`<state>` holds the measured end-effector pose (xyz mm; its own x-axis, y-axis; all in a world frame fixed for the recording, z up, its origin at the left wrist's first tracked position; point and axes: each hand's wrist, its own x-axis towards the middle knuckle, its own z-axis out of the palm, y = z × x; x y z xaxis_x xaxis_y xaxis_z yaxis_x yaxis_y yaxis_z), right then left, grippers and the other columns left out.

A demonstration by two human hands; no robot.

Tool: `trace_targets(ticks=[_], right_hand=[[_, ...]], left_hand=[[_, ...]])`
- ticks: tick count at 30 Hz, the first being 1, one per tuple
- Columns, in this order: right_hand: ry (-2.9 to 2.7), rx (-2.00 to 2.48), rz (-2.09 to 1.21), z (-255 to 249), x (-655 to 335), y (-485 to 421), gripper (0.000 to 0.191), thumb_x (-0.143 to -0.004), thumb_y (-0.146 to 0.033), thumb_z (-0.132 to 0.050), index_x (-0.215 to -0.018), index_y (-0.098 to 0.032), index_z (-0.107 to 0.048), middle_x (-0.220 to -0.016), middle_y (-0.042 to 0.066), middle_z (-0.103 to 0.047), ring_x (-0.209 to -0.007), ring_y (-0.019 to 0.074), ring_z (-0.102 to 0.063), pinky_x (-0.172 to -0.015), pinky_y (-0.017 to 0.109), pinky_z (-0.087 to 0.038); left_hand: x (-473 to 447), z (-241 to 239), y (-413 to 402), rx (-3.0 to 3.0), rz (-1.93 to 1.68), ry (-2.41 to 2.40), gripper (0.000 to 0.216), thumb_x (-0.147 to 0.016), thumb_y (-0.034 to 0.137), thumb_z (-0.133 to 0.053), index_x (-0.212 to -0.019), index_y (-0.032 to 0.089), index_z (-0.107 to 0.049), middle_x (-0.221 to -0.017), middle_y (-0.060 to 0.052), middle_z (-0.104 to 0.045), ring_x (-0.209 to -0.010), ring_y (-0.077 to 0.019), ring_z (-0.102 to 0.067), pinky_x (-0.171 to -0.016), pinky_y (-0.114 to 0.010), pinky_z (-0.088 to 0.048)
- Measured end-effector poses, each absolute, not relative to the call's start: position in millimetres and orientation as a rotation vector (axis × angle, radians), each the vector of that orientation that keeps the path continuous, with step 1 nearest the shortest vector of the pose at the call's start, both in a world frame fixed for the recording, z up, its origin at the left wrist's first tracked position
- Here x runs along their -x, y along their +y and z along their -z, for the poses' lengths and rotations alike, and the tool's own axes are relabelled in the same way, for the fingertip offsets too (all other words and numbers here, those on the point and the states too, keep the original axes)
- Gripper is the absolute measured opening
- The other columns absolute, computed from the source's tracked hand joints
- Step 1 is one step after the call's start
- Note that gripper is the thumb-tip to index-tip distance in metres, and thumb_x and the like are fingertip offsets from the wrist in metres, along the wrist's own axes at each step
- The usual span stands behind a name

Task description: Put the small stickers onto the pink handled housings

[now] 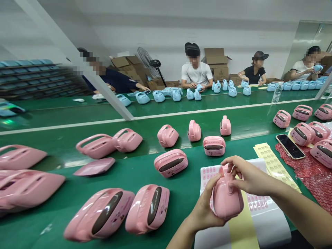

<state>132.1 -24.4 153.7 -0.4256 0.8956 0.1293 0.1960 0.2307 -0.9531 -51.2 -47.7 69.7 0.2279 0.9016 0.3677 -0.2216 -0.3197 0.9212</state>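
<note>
The left hand (204, 207) is closed round the lower left side of a pink case (228, 204), thumb up its flank and palm underneath, bearing the weight. The right hand (243, 176) is curled at the top of the same case, thumb by the handle joint and fingers bent about the handle; whether the fingertips pinch it or only rest there, I cannot tell. The case sits between both hands, one rounded end towards the wearer, so its long axis appears to run away from the body; the handle rises on the side where the right fingers are, leaving that hand nearer to it.

Beneath lies a white sticker sheet (275, 221) with a yellow strip (243, 233). To its right are yellow label sheets (278, 166), a phone (289, 146) and red bubble wrap (308, 178). Leftward on the green bench (140, 173), two dark-windowed pink cases (147, 209) stand side by side, with more pink cases (170, 163) beyond and a loose pink panel (94, 167).

Farther off, co-workers (197, 74) sit behind a row of blue cases (158, 97). At far left, stacked trays (33, 83) hold blue parts; cardboard boxes (215, 57) stand against the wall, insides hidden.
</note>
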Motion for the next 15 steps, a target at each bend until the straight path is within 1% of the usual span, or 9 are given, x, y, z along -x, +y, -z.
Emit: trace_targets(ticks=[5,11,15], right_hand=[[-1.803,1.067,-1.078,-152.2,-128.9,-36.2,0.045,-0.064,-0.001,-0.052,-0.102,-0.024,-0.055,-0.086,0.0,-0.053,-0.073,0.0136,-0.054,-0.067,0.028,-0.047],[-1.821,1.057,-0.94,-148.9,-128.4,-40.2,0.043,-0.066,-0.002,-0.051,-0.103,-0.024,-0.054,-0.079,-0.001,-0.052,-0.067,0.0129,-0.052,-0.063,0.027,-0.047],[-1.867,1.058,-0.842,-141.4,-126.9,-45.9,0.044,-0.069,-0.002,-0.049,-0.106,-0.025,-0.055,-0.085,0.002,-0.054,-0.074,0.0155,-0.055,-0.07,0.031,-0.05]], left_hand=[[49.0,-69.9,-49.6,-1.271,-1.333,0.677,0.089,-0.029,-0.013,-0.071,-0.11,0.022,-0.064,-0.111,-0.014,-0.064,-0.102,-0.0387,-0.057,-0.093,-0.054,-0.038],[49.2,-63.7,-51.3,-1.19,-1.331,0.658,0.089,-0.028,-0.014,-0.07,-0.11,0.023,-0.064,-0.11,-0.013,-0.064,-0.105,-0.0394,-0.055,-0.095,-0.059,-0.032],[46.8,-63.4,-52.6,-1.252,-1.334,0.688,0.092,-0.028,-0.015,-0.07,-0.111,0.023,-0.063,-0.114,-0.014,-0.061,-0.108,-0.0397,-0.054,-0.097,-0.058,-0.031]])
